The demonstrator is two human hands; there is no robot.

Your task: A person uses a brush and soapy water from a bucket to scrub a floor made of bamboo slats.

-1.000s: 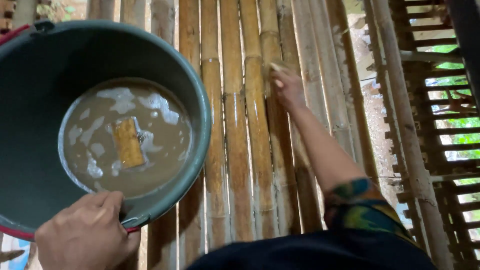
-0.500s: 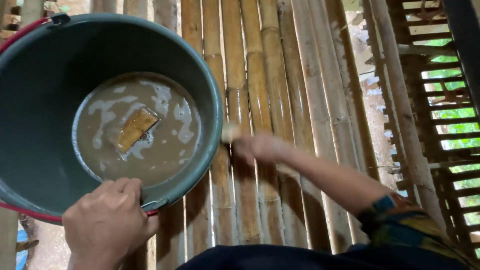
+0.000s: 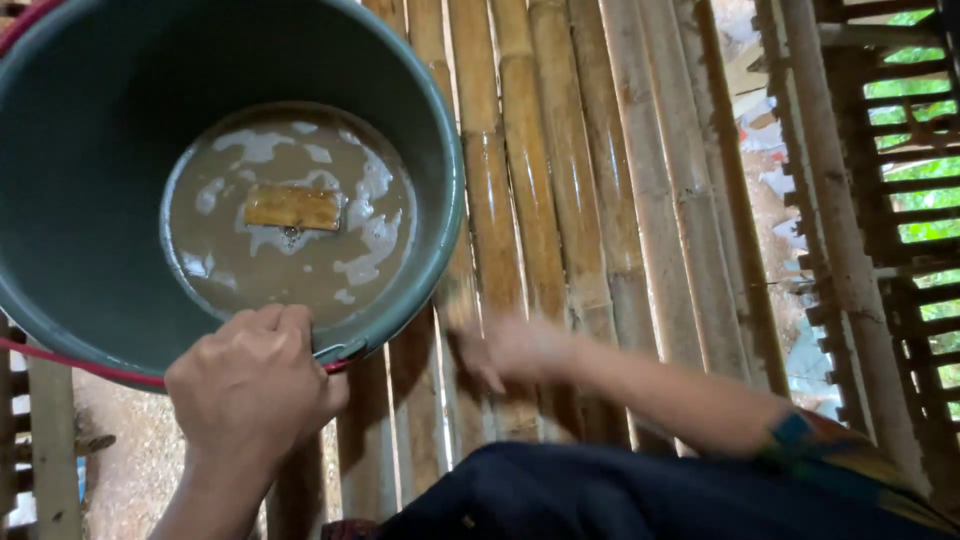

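The left hand (image 3: 255, 385) has its fingers curled over the near rim of a round dark green plastic bucket (image 3: 420, 130), which fills the upper left of the view above a floor of bamboo slats (image 3: 590, 200). Inside it, a flat brown rectangular piece (image 3: 292, 207) lies in shallow muddy water (image 3: 290, 270). The right hand (image 3: 510, 350) is blurred just right of the bucket's edge, low over the slats; whether its fingers hold anything cannot be told, and open floor stretches to its right.

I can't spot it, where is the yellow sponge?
In the head view, upper left: the yellow sponge floats in murky water inside the grey bucket, above the left hand.
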